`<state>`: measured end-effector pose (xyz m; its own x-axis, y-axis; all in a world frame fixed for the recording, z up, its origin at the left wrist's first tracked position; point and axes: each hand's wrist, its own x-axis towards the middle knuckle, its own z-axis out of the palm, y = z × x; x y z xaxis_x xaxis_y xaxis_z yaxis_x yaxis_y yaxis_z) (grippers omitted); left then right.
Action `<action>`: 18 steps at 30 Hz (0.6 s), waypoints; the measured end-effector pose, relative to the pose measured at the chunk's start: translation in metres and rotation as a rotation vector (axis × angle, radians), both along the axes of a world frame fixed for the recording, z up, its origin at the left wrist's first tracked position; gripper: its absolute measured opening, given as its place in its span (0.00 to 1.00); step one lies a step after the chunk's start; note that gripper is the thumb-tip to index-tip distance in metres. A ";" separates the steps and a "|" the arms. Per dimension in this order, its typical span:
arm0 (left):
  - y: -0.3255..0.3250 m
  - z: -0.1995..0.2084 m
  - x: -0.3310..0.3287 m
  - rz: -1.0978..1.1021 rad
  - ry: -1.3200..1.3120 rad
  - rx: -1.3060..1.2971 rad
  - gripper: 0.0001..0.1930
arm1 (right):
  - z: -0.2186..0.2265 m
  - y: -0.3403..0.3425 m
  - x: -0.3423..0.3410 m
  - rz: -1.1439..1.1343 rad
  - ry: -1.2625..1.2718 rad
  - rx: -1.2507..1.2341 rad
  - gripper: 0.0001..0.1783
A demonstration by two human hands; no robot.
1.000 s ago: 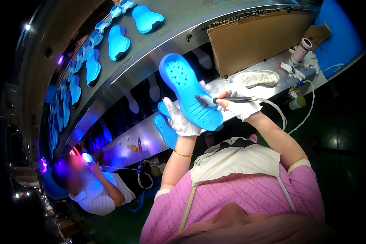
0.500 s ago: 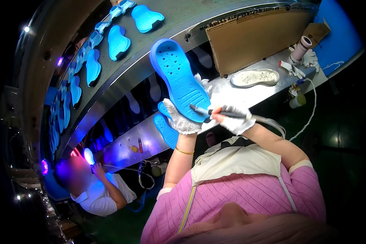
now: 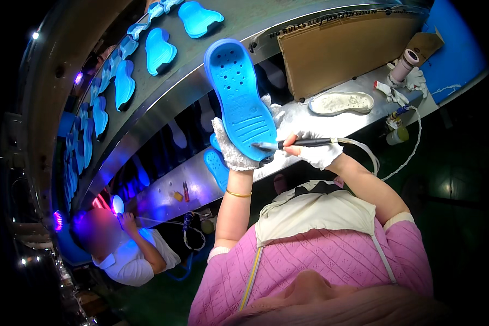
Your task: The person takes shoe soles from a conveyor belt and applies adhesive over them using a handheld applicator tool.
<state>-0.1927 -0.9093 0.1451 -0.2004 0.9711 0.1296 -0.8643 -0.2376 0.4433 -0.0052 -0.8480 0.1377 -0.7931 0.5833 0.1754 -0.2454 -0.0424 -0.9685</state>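
Observation:
My left hand (image 3: 233,149), in a white knit glove, grips a bright blue shoe sole (image 3: 238,100) from beneath and along its edge. The sole is held up, inner face toward me, with holes at its far end and ridges toward its near end. In my right hand (image 3: 318,154), gloved with bare fingertips showing, is a black-handled brush (image 3: 309,142) with a pale hose running from its rear end. The bristles touch the sole near its ridged end, below the ridges. Partly hidden behind my left wrist, more blue soles (image 3: 216,167) lie on the metal bench.
Several blue soles (image 3: 160,51) lie along a green conveyor (image 3: 201,57) beyond the bench. A white sole-shaped dish (image 3: 342,102), a cardboard sheet (image 3: 348,51), a pink flask (image 3: 403,66) and gloves (image 3: 391,92) are to the right. A co-worker (image 3: 130,255) sits at the left, holding something bright.
My left hand has carried the sole slightly upward and turned it a little more upright. The brush handle now lies more level, its bristles still on the ridged end.

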 end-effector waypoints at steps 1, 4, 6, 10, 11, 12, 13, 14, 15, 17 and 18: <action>0.001 0.001 -0.002 -0.003 0.026 -0.005 0.50 | -0.001 -0.001 -0.001 0.009 -0.033 0.067 0.05; 0.005 0.004 -0.006 -0.074 0.022 0.031 0.48 | -0.006 -0.005 0.002 0.006 -0.185 0.223 0.05; 0.006 0.005 -0.009 -0.150 -0.039 0.075 0.47 | -0.007 -0.011 0.007 0.141 -0.175 0.071 0.05; 0.002 0.006 -0.013 -0.178 -0.074 0.007 0.46 | 0.002 -0.012 0.019 0.207 -0.133 -0.115 0.06; 0.002 0.006 -0.014 -0.189 -0.081 -0.025 0.45 | 0.004 -0.010 0.018 0.159 -0.175 -0.104 0.05; 0.003 0.006 -0.016 -0.216 -0.091 -0.042 0.44 | 0.008 -0.006 0.018 0.123 -0.126 -0.030 0.07; 0.004 0.006 -0.017 -0.246 -0.100 -0.056 0.43 | 0.010 -0.003 0.012 0.033 -0.063 0.126 0.08; 0.007 0.006 -0.018 -0.230 -0.056 -0.112 0.41 | 0.012 -0.001 0.007 -0.055 0.065 0.278 0.10; 0.009 0.006 -0.020 -0.213 -0.012 -0.168 0.40 | 0.014 0.004 0.002 -0.056 0.095 0.473 0.11; 0.014 0.005 -0.022 -0.194 0.037 -0.263 0.34 | 0.016 0.005 -0.006 -0.020 0.090 0.557 0.11; 0.016 0.005 -0.023 -0.185 0.089 -0.308 0.33 | 0.017 0.005 -0.008 -0.016 0.101 0.586 0.11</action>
<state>-0.2160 -0.8934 0.1506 -0.0188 0.9861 -0.1650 -0.8350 0.0753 0.5450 -0.0135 -0.8431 0.1546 -0.7475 0.3785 0.5459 -0.3339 0.4963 -0.8013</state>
